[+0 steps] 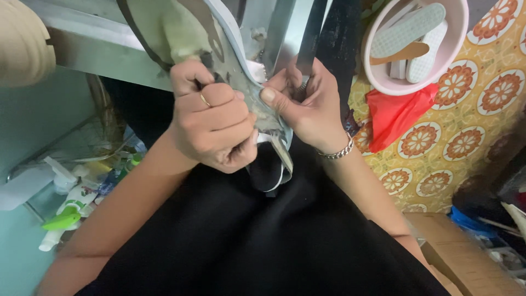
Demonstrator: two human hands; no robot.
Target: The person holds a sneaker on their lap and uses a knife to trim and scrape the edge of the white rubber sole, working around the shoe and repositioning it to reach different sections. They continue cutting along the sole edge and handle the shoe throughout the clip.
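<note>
A worn grey-green shoe (181, 27) with a white sole edge lies upside down over my lap, its toe pointing toward me. My left hand (211, 123), with a gold ring, is closed around the shoe's upper. My right hand (307, 104), with a silver chain bracelet at the wrist, pinches the shoe's edge beside the left thumb, and a thin dark tool (309, 38) passes up from its fingers. The lower part of the shoe is hidden under my left hand.
A pink basin (457, 46) holding white shoe soles stands at the upper right on an orange patterned floor (482, 120), with a red plastic bag (397, 115) beside it. Spray bottles (68, 211) lie at the left under a metal shelf (93, 52). A cardboard box (466, 257) sits at the lower right.
</note>
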